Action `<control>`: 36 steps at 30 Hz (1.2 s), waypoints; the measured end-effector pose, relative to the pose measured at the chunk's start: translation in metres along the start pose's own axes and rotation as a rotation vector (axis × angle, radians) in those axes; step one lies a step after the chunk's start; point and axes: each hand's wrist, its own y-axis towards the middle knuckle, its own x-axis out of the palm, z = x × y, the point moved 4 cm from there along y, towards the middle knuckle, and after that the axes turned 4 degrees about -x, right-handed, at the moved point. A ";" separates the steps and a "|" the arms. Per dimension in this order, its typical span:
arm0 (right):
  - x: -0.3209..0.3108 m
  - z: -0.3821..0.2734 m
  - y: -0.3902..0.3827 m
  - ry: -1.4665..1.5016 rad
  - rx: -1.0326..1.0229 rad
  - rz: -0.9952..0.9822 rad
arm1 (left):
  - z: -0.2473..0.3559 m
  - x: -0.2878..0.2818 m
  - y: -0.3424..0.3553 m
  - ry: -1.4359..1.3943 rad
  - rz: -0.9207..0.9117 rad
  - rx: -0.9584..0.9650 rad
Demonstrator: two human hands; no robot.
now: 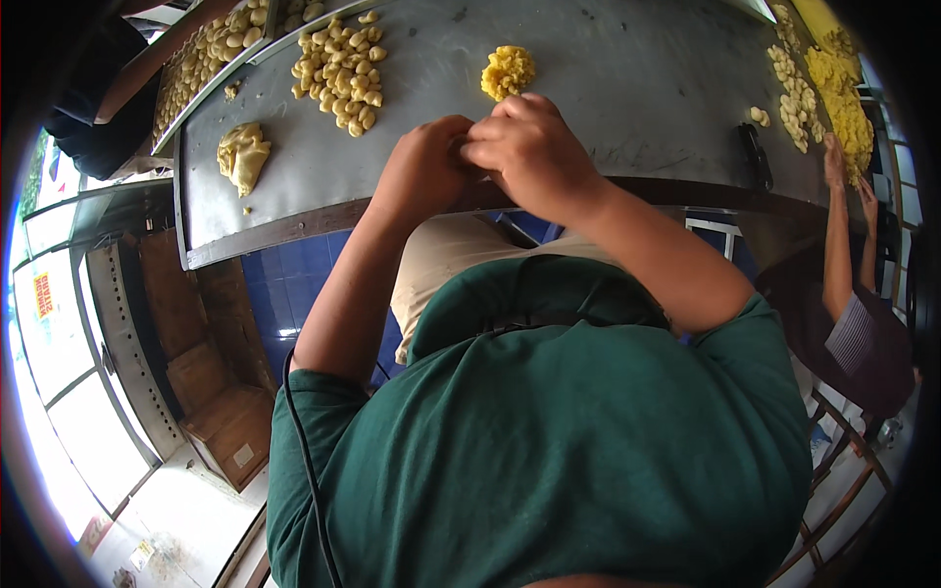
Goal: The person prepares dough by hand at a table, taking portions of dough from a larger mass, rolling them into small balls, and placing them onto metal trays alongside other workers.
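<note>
While L hand (431,162) & R hand (534,157) meet nr front edge of worktop (637,103), fingers (490,132) curled, can't tell if pinching; yellow clump (508,73) 1 o'clock, pale lumps (338,71) 10; open room 2–3.

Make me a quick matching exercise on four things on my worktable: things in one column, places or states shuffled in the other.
Things
1. Pale dough lump
2. Group of small dough pieces
3. Small yellow crumbly heap
4. Black object

Places or states
A. Just beyond the right hand
B. By the near edge of the table, to the right of both hands
C. Leftmost of the four, in a single mass
D. Many separate rounded bits, clustered together

Pairs: 1-C, 2-D, 3-A, 4-B
</note>
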 end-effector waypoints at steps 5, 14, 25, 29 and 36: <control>0.006 0.014 -0.001 0.743 0.609 -0.070 | 0.003 -0.006 -0.005 -0.155 0.215 0.009; -0.005 0.012 0.003 0.429 0.232 -0.086 | 0.007 0.004 -0.011 -0.072 0.162 0.099; -0.008 0.020 0.006 0.274 0.458 -0.006 | 0.004 0.011 -0.001 -0.017 0.207 0.163; -0.012 0.023 0.013 0.580 0.357 0.005 | 0.016 0.002 -0.005 0.060 0.140 0.190; 0.040 0.004 -0.020 1.939 1.067 0.097 | 0.013 0.002 0.008 -0.413 0.326 0.356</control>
